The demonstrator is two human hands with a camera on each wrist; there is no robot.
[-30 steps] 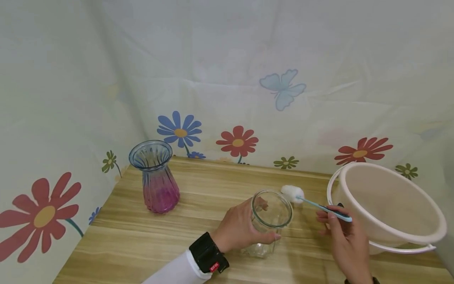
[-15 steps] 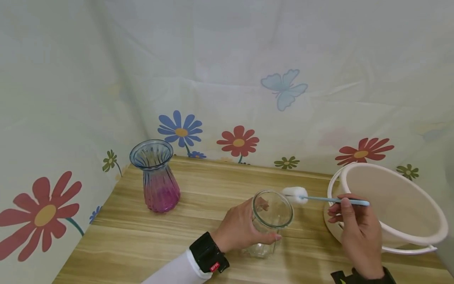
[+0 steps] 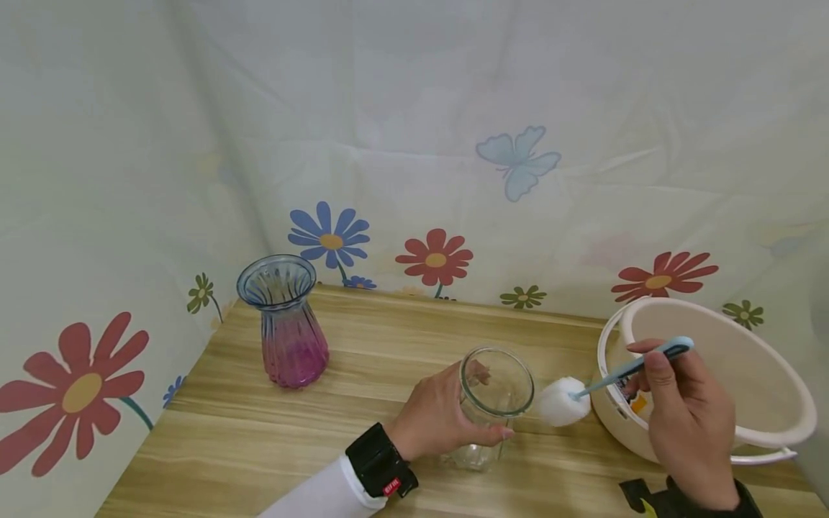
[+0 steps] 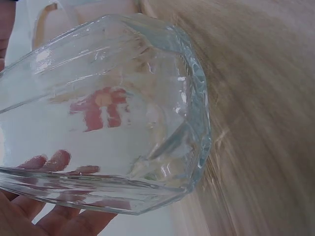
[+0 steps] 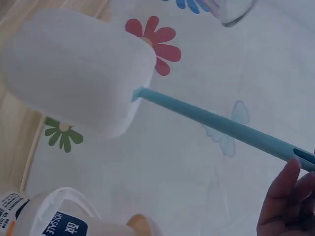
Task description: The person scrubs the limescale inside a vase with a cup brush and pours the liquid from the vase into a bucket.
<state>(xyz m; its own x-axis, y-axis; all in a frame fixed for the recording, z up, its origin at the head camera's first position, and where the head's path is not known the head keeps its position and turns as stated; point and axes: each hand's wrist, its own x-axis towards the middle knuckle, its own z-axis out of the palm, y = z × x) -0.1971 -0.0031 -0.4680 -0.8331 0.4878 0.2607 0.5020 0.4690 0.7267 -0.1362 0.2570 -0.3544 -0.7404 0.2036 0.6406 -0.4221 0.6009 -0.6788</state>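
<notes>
My left hand (image 3: 440,416) grips a clear glass vase (image 3: 497,385) with a round rim, fingers behind it and thumb across the front. In the left wrist view the faceted glass vase (image 4: 108,113) shows its thick base by the wooden surface. Pinched by its handle in my right hand (image 3: 689,414) is a bottle brush with a white sponge head (image 3: 563,403) and a light blue handle (image 3: 622,373). Its head hangs just right of the vase's rim, angled down. In the right wrist view the white head (image 5: 78,69) and blue stem (image 5: 211,120) fill much of the frame.
A pale pink bucket (image 3: 622,424) with a handle stands tilted in view at the right, partly behind my right hand. At the left stands a blue and pink glass vase (image 3: 294,345) on the wooden table (image 3: 388,331). A flower-printed curtain (image 3: 414,180) hangs behind.
My right hand has moved right, with the brush swinging so that its head drops lower and its handle end rises. The left hand and glass vase stay in place.
</notes>
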